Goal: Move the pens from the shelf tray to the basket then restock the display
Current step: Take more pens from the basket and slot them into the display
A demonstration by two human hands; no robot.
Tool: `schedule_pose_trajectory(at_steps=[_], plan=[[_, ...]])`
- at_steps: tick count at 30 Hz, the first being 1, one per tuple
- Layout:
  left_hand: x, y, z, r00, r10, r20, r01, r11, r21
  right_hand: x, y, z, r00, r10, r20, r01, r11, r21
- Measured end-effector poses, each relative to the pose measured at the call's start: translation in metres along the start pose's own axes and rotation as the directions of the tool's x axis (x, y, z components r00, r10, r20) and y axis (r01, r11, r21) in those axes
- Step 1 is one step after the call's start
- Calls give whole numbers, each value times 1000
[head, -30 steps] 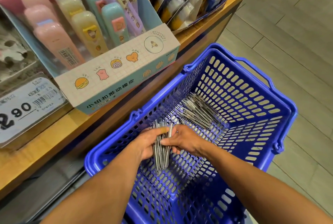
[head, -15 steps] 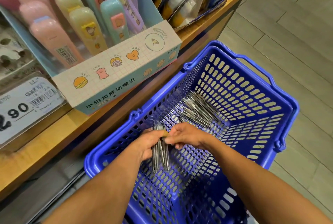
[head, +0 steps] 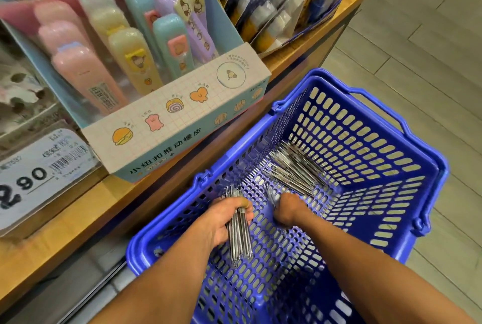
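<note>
Now hands apart: right hand [head: 287, 210] has left bundle [head: 238, 232], reaches toward loose pens [head: 294, 169] on basket [head: 427, 167] floor, a pen or two pinched at fingertips. Left hand [head: 224, 222] grips bundle alone, low inside basket. Likely gathering pens for restock; shelf tray unseen.

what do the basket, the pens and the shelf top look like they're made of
Basket: moulded blue plastic, slightly glossy, with slotted walls and floor.
Pens: seemingly clear plastic barrels with silvery parts; they glint, but blur leaves it open. The left hand grips a bundle.
Shelf top: wood or wood-look laminate, matte orange-brown with faint grain.
</note>
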State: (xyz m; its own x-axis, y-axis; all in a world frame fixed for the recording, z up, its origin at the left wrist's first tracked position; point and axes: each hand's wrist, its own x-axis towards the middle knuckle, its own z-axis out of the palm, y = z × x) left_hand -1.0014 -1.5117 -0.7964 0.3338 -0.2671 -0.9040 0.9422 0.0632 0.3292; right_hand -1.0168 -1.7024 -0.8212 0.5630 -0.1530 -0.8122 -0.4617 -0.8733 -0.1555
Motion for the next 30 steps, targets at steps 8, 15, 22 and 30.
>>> schedule_pose_trajectory(at_steps=[8,15,22,30], plan=[[-11,5,5,988,3,155,9,997,-76,-55,-30,-35,812,-460,359,99,715,692],[-13,0,7,997,-6,73,5,1000,15,-45,-32,-32,774,-485,406,134,753,645],[-11,-2,6,999,5,-52,-5,1000,16,34,13,-37,922,-149,-358,123,988,-95],[-11,-1,6,997,12,-74,-9,999,38,50,19,-11,890,-286,-355,118,897,-427]])
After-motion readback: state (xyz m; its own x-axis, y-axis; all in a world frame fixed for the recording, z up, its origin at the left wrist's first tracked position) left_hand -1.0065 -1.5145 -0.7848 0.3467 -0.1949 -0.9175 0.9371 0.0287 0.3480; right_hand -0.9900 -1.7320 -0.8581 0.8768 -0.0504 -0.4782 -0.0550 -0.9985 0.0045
